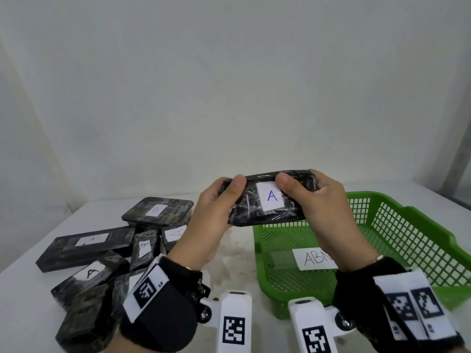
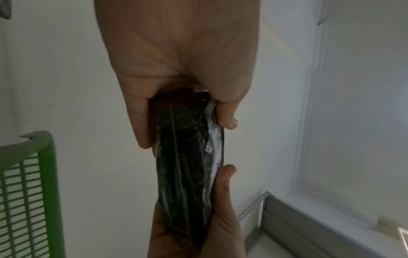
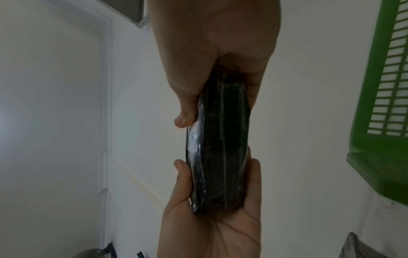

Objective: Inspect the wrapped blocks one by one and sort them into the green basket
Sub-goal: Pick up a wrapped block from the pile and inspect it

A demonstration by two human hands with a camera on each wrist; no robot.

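I hold a black film-wrapped block [image 1: 270, 202] up with both hands, its white label marked "A" facing me. My left hand [image 1: 229, 197] grips its left end with the thumb on the front. My right hand [image 1: 303, 189] grips the right end the same way. The wrist views show the block [image 2: 183, 157] [image 3: 223, 139] edge-on, pinched between thumb and fingers of the left hand [image 2: 186, 132] and the right hand [image 3: 217, 108]. The green basket [image 1: 430, 220] sits below and to the right. Inside it I see only a paper label [image 1: 313, 258].
Several more wrapped blocks lie in a loose pile at the left, among them one marked "B" [image 1: 158, 210] and a long one marked "A" [image 1: 86, 245]. The white table [image 1: 239, 253] runs up to a plain wall. White camera mounts [image 1: 234, 324] hang under my wrists.
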